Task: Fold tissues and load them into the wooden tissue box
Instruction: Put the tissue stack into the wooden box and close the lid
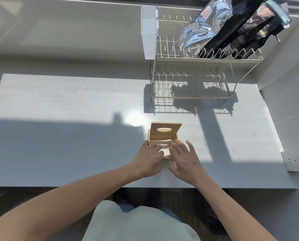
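Observation:
A small wooden tissue box (149, 136) stands on the white counter (75, 110) near its front edge. Its lid (165, 130), with an oval slot, is tipped up and leans toward the back. White folded tissues (165, 145) lie inside the box. My left hand (148, 161) rests at the box's left front corner, its fingers reaching over the rim onto the tissues. My right hand (185, 158) lies at the right front corner with fingers spread, fingertips pressing on the tissues. Neither hand grips anything.
A two-tier wire dish rack (197, 80) stands at the back right, with a white plastic holder (148, 32) on its left side and foil and dark bags (223, 28) on its top tier. A wall socket (295, 160) sits at the right edge.

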